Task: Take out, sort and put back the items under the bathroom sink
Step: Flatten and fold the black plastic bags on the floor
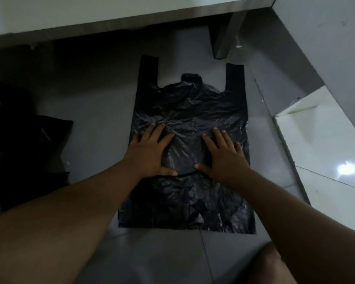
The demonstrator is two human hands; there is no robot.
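so, black plastic bag (190, 111) flat on floor, crinkly, w/ both palms pressing

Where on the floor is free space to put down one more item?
Bare tiles lie between the black bag and the dark pile at left, and nearer than the bag's bottom edge. Both hands press the bag's middle, so it is occupied.

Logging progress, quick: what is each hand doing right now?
Left hand: open, palm flat on the black plastic bag, gripping nothing.
Right hand: open, pressed flat on the same bag.
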